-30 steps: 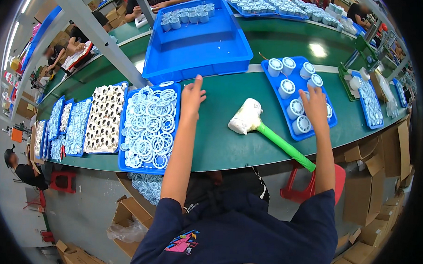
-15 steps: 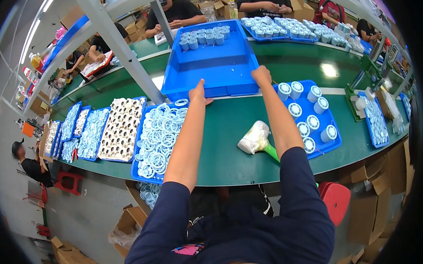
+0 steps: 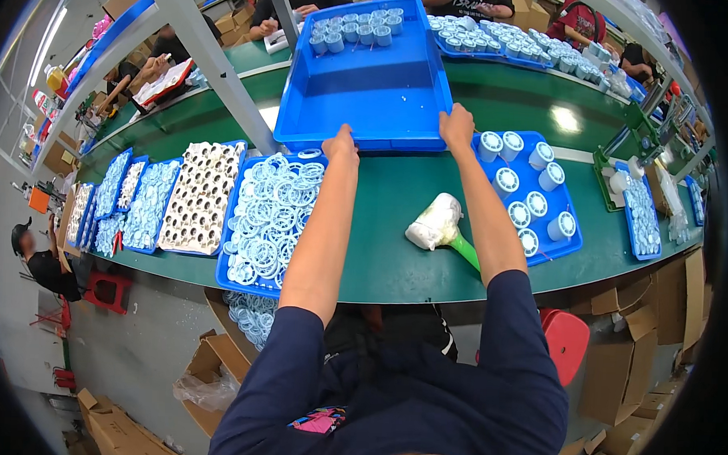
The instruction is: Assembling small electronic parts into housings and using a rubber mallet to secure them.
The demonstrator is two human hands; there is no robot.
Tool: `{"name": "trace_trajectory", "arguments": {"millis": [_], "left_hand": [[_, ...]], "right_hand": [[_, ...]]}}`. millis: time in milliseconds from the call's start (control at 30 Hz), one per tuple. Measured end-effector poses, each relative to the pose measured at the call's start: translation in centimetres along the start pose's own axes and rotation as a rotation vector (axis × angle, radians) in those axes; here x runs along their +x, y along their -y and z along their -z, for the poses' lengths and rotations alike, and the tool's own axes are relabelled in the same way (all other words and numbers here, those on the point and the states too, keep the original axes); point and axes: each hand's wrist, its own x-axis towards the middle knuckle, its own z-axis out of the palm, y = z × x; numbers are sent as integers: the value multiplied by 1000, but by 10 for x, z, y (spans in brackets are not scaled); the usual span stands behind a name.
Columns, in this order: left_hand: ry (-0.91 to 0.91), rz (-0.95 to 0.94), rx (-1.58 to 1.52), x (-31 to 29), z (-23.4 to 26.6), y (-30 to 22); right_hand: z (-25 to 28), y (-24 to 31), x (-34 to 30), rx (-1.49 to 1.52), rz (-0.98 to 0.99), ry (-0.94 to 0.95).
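A large blue plastic tray [image 3: 368,99] stretches away from me over the green bench. Several pale blue round cups [image 3: 363,28] stand grouped at its far end. My left hand [image 3: 342,146] is closed on the tray's near rim, left of the middle. At the near right corner my right hand [image 3: 456,126] grips the side of the same tray. Between my forearms lies a mallet [image 3: 435,222] with a white wrapped head and a green handle, partly behind my right arm. To its right, a smaller blue tray [image 3: 568,227] holds several upright white-and-blue cylinders [image 3: 507,181].
A blue tray heaped with pale blue rings [image 3: 272,216] sits by my left forearm. Further left are an egg-carton-like tray [image 3: 202,198] and more part trays. A grey metal post [image 3: 217,70] rises left of the large tray. A green press [image 3: 623,148] stands far right. People work opposite.
The large tray has shifted away from me with both hands on it. My left fingers have closed more around its near rim. The whole view has tilted slightly.
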Motion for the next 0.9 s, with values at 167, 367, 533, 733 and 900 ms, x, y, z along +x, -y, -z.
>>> {"name": "trace_trajectory", "arguments": {"millis": [167, 367, 533, 733, 900], "left_hand": [[50, -32, -173, -1, 12, 14], [161, -58, -215, -8, 18, 20], [211, -34, -186, 4, 23, 17], [198, -38, -177, 9, 20, 22], [173, -14, -124, 10, 22, 20]], "right_hand": [[3, 1, -13, 48, 56, -45], [7, -3, -19, 76, 65, -95], [10, 5, -19, 96, 63, -66], [7, 2, -15, 78, 46, -62], [5, 3, -14, 78, 62, -58]]}}
